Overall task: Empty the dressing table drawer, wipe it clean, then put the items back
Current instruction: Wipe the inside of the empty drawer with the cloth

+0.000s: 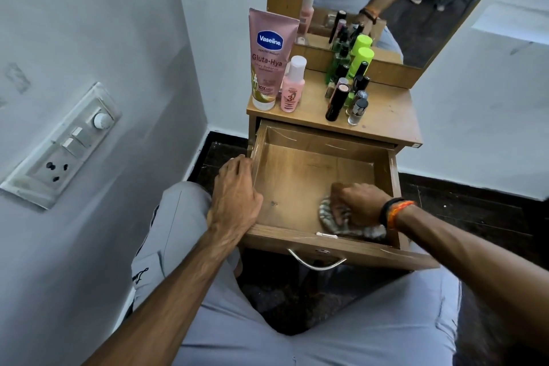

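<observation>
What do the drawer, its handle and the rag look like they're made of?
Drawer: wood-grain board, likely laminate, matte, with pale chipped edges. Handle: curved metal bar, polished, catching bright highlights. Rag: soft woven cloth, striped grey-green, crumpled under the right hand; fibre unclear.

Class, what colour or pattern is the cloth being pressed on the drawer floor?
The cloth is grey-green and white, mottled or striped, seen in the head view.
</observation>
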Action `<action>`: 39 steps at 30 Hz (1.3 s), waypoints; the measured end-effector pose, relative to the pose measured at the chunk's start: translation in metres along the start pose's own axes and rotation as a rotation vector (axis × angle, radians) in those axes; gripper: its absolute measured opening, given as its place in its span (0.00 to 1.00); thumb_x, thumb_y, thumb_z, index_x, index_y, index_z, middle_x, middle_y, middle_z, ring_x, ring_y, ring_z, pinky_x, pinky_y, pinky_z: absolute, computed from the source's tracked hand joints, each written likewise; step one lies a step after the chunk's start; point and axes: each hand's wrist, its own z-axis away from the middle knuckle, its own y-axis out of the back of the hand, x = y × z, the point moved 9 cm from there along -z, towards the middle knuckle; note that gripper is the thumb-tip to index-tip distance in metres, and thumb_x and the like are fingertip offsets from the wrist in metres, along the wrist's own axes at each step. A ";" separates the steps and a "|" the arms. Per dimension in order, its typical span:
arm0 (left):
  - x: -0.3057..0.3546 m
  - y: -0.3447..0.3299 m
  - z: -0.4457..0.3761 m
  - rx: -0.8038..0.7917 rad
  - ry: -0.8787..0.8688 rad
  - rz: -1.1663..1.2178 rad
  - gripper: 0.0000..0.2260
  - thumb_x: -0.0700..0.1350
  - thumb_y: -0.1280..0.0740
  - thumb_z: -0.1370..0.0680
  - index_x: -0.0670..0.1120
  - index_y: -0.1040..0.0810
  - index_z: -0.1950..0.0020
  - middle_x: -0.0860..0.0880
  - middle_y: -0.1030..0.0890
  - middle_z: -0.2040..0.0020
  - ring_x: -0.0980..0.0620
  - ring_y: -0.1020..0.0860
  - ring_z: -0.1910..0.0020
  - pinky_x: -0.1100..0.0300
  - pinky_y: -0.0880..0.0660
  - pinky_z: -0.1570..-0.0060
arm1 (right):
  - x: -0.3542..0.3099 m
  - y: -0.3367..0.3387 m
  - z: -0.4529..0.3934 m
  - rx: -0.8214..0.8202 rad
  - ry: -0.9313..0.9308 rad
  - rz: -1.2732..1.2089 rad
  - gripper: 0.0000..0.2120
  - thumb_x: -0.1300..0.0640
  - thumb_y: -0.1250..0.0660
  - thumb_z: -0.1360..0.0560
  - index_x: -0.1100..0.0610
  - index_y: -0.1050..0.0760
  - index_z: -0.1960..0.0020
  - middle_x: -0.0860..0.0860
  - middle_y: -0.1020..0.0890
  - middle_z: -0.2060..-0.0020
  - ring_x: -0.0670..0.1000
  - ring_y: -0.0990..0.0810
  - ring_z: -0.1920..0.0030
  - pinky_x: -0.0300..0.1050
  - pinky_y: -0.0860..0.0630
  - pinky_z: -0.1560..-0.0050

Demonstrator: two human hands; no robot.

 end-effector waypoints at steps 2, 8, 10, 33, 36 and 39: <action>0.001 -0.001 0.001 -0.003 0.001 0.009 0.27 0.32 0.36 0.26 0.39 0.31 0.27 0.41 0.27 0.29 0.42 0.32 0.27 0.47 0.34 0.27 | 0.017 -0.002 0.006 0.010 -0.058 0.114 0.18 0.54 0.29 0.25 0.50 0.25 0.36 0.51 0.22 0.42 0.53 0.21 0.47 0.43 0.24 0.53; 0.002 0.001 0.001 0.002 0.006 0.024 0.25 0.32 0.36 0.25 0.39 0.30 0.28 0.41 0.27 0.29 0.42 0.32 0.28 0.50 0.35 0.28 | 0.049 0.009 0.005 0.389 -0.371 -0.057 0.23 0.51 0.34 0.22 0.57 0.33 0.30 0.60 0.26 0.37 0.60 0.19 0.48 0.51 0.20 0.51; 0.003 0.001 0.002 0.001 -0.006 0.014 0.25 0.32 0.37 0.26 0.39 0.30 0.28 0.42 0.26 0.31 0.43 0.31 0.29 0.50 0.34 0.29 | 0.054 0.012 0.003 0.428 -0.499 -0.128 0.23 0.50 0.37 0.20 0.59 0.34 0.30 0.63 0.27 0.36 0.62 0.21 0.44 0.54 0.21 0.47; -0.002 0.002 -0.001 0.024 0.026 0.068 0.12 0.36 0.38 0.21 0.42 0.25 0.38 0.44 0.19 0.45 0.48 0.22 0.46 0.57 0.25 0.50 | 0.060 -0.006 -0.017 1.125 -1.173 -1.845 0.27 0.64 0.27 0.28 0.61 0.31 0.32 0.59 0.25 0.36 0.59 0.23 0.38 0.54 0.25 0.35; -0.001 0.000 0.001 0.014 0.033 0.053 0.12 0.37 0.38 0.21 0.42 0.26 0.38 0.45 0.19 0.50 0.51 0.23 0.55 0.61 0.29 0.59 | 0.045 -0.001 -0.036 1.241 -1.161 -2.104 0.24 0.66 0.29 0.28 0.60 0.31 0.34 0.56 0.23 0.41 0.58 0.20 0.42 0.59 0.23 0.38; 0.000 -0.001 0.001 0.012 0.026 0.052 0.10 0.36 0.39 0.22 0.43 0.26 0.41 0.46 0.20 0.54 0.52 0.25 0.60 0.60 0.30 0.63 | 0.012 0.012 -0.063 1.075 -1.037 -2.185 0.12 0.65 0.33 0.25 0.59 0.26 0.43 0.53 0.20 0.45 0.54 0.18 0.46 0.53 0.20 0.41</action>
